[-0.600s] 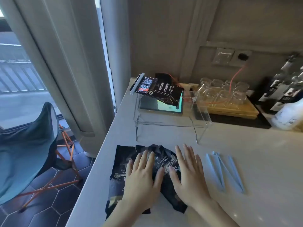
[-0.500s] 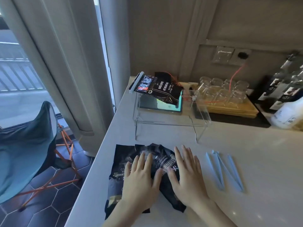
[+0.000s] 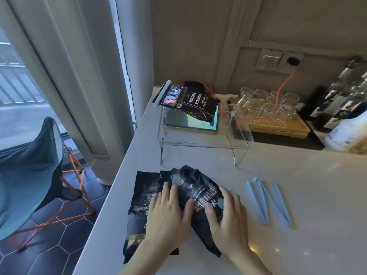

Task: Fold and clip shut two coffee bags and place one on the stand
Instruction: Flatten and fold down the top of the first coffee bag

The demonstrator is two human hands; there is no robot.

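Here, both hands flat on upper black coffee bag (image 3: 195, 192) lying at near edge of white surface (image 3: 297, 175), overlapping second black coffee bag (image 3: 140, 207) to its left. Left hand (image 3: 167, 217) fingers spread, pressing, not gripping; right hand (image 3: 228, 215) likewise spread. Blue clips (image 3: 268, 203) just right. Clipped bag (image 3: 190, 103) atop clear stand (image 3: 206, 143), well behind.

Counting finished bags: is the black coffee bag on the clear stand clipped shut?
Yes. The black coffee bag on the clear acrylic stand has a pale clip across its end.
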